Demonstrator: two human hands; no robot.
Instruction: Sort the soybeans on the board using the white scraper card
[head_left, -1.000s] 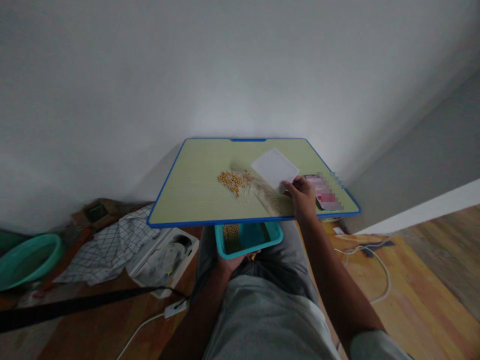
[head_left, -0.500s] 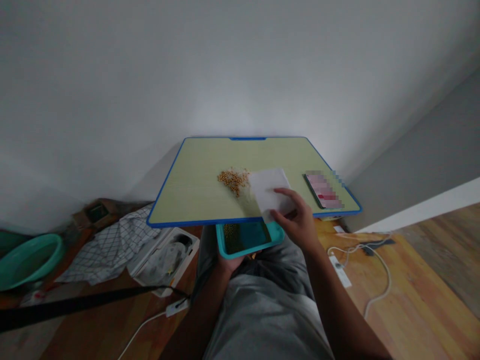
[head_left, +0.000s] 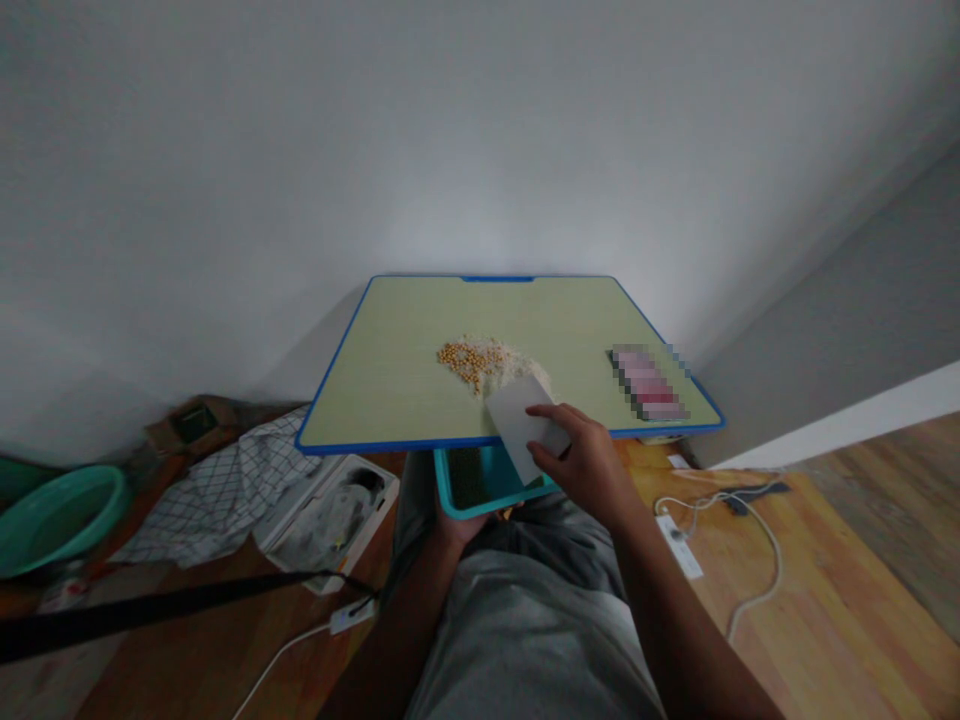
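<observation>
A stiff white card (head_left: 517,415) is pinched between the thumb and fingers of my right hand (head_left: 585,455). It slants over the front edge of the table (head_left: 375,400), its lower end above a teal plastic tray (head_left: 444,490). My left hand (head_left: 461,527) supports that tray from below, just under the table edge; most of its fingers are hidden. Dark green small grains (head_left: 466,475) lie in the tray's left part. On the tabletop, yellow-brown beans (head_left: 461,360) form a loose heap, with pale rice-like grains (head_left: 531,370) spread to their right behind the card.
A phone (head_left: 646,382) with a blurred screen lies on the table's right side. The wall rises behind the table. On the floor at left are a teal basin (head_left: 67,530), a checked cloth (head_left: 217,500) and an open white box (head_left: 330,520); cables and a power strip (head_left: 679,545) lie right.
My right hand has drawn the card toward me and slightly left, down over the table edge and the tray. More pale grains now show where the card was. The tray stays nearly in place.
</observation>
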